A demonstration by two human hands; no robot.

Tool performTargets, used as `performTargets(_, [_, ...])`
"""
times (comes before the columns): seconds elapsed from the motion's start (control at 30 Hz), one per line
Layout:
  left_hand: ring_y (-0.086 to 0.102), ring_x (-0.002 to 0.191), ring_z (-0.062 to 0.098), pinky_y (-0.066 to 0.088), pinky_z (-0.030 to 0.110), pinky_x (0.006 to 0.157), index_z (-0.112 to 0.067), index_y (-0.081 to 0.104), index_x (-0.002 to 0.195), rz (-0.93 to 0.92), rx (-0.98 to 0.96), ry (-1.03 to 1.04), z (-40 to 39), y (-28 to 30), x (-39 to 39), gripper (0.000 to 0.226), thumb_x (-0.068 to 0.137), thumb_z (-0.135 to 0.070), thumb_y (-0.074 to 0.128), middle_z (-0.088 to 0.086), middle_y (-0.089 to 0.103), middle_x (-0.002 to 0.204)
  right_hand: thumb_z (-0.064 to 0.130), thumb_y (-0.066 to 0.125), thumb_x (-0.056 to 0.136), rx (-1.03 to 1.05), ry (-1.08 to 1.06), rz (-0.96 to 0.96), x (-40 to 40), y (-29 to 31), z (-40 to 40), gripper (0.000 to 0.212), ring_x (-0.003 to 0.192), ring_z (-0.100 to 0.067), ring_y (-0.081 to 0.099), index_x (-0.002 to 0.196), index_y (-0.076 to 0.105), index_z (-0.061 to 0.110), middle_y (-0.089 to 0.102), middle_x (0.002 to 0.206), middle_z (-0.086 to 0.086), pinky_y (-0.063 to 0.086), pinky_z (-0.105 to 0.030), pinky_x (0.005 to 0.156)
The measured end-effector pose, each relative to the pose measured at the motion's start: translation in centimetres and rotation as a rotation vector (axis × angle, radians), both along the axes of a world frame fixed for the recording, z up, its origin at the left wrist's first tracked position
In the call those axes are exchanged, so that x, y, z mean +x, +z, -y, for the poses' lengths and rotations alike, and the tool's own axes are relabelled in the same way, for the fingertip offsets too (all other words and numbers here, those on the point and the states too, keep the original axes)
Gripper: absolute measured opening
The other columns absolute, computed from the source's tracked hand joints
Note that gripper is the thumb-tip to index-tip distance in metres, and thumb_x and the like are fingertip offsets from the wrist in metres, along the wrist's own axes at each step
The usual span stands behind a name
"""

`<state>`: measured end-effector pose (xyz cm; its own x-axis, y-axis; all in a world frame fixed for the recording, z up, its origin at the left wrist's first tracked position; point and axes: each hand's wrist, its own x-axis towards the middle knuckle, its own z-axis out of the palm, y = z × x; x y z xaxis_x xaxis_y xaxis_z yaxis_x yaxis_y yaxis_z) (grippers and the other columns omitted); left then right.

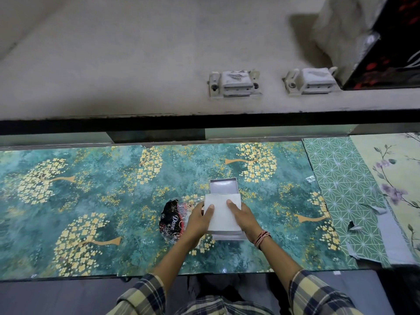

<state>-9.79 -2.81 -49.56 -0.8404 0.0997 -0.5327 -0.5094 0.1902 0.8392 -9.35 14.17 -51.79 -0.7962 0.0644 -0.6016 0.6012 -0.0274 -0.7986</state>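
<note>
A small grey open box lies on the teal table cover with yellow trees. Its near part is hidden under a white rectangular pad. My left hand grips the pad's left edge, thumb on top. On the right edge is my right hand, which grips it the same way, thumb on top. A black wrapper with white lettering in clear plastic lies just left of my left hand, partly under it.
Green patterned sheet and a pale floral sheet cover the table's right end. Two white wall fittings sit on the ledge behind. A dark floral object stands at the far right.
</note>
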Motion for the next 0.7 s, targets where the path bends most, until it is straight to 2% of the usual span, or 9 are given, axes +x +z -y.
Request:
performTargets(0.07, [0.070, 0.102, 0.020, 0.060, 0.033, 0.077, -0.022, 0.057, 0.127, 0.012, -0.002, -0.013, -0.1, -0.1, 0.1, 0.025, 0.105, -0.033, 0.052, 0.003, 0.069, 0.119, 0.049, 0.056, 0.100, 0.051, 0.014, -0.002, 0.2, -0.1, -0.1, 0.029, 0.094, -0.024, 0.074, 0.110, 0.068, 0.024, 0.076, 0.107, -0.005, 0.063, -0.040, 0.083])
performTargets(0.13, [0.071, 0.104, 0.023, 0.062, 0.039, 0.084, -0.020, 0.060, 0.127, 0.023, 0.013, -0.033, -0.2, -0.3, 0.3, 0.025, 0.105, -0.029, 0.052, 0.004, 0.071, 0.119, 0.067, 0.055, 0.089, 0.139, 0.028, -0.009, 0.4, -0.9, -0.4, 0.055, 0.098, -0.025, 0.073, 0.118, 0.065, 0.021, 0.075, 0.111, -0.005, 0.062, -0.047, 0.087])
performTargets(0.2, [0.072, 0.104, 0.025, 0.061, 0.046, 0.089, -0.018, 0.064, 0.124, 0.039, 0.008, -0.049, -0.4, -0.5, 0.5, 0.024, 0.105, -0.024, 0.052, 0.006, 0.074, 0.118, 0.072, 0.052, 0.085, 0.217, 0.032, -0.010, 0.7, -1.9, -0.7, 0.068, 0.099, -0.024, 0.072, 0.124, 0.061, 0.016, 0.072, 0.114, -0.005, 0.061, -0.047, 0.086])
performTargets(0.27, [0.074, 0.101, 0.026, 0.060, 0.050, 0.090, -0.015, 0.068, 0.121, 0.045, -0.020, -0.051, -0.6, -0.9, 0.5, 0.024, 0.103, -0.021, 0.053, 0.007, 0.076, 0.114, 0.065, 0.050, 0.092, 0.274, 0.034, -0.013, 1.0, -2.2, -0.8, 0.064, 0.100, -0.024, 0.070, 0.126, 0.058, 0.012, 0.070, 0.117, -0.006, 0.059, -0.042, 0.084])
performTargets(0.37, [0.075, 0.097, 0.026, 0.062, 0.050, 0.087, -0.011, 0.072, 0.114, 0.047, -0.049, -0.040, -1.0, -1.0, 0.5, 0.022, 0.102, -0.018, 0.055, 0.008, 0.078, 0.110, 0.071, 0.045, 0.084, 0.337, 0.014, -0.038, 1.2, -2.2, -0.7, 0.074, 0.098, -0.024, 0.070, 0.123, 0.059, 0.010, 0.070, 0.114, -0.008, 0.060, -0.040, 0.080])
performTargets(0.43, [0.075, 0.095, 0.024, 0.062, 0.048, 0.085, -0.012, 0.074, 0.109, 0.041, -0.079, -0.028, -1.3, -1.0, 0.5, 0.019, 0.101, -0.016, 0.057, 0.007, 0.078, 0.107, 0.066, 0.043, 0.085, 0.385, 0.033, -0.069, 1.4, -2.3, -0.8, 0.068, 0.096, -0.026, 0.069, 0.117, 0.064, 0.010, 0.071, 0.110, -0.010, 0.059, -0.041, 0.079])
performTargets(0.6, [0.075, 0.089, 0.022, 0.063, 0.045, 0.082, -0.020, 0.076, 0.092, 0.033, -0.158, 0.001, -1.7, -1.4, 0.9, 0.015, 0.095, -0.012, 0.064, 0.004, 0.079, 0.097, 0.052, 0.045, 0.099, 0.554, 0.119, 0.044, 1.6, -2.4, -1.0, 0.054, 0.125, -0.035, 0.046, 0.128, 0.058, 0.008, 0.056, 0.129, -0.017, 0.044, -0.047, 0.103])
performTargets(0.7, [0.074, 0.087, 0.022, 0.062, 0.040, 0.078, -0.016, 0.077, 0.096, 0.029, -0.181, 0.027, -1.7, -1.5, 0.8, 0.013, 0.094, -0.010, 0.066, 0.007, 0.079, 0.099, 0.049, 0.044, 0.102, 0.588, 0.177, 0.105, 1.4, -1.5, -1.0, 0.054, 0.133, -0.040, 0.038, 0.136, 0.051, 0.007, 0.046, 0.138, -0.020, 0.037, -0.049, 0.110])
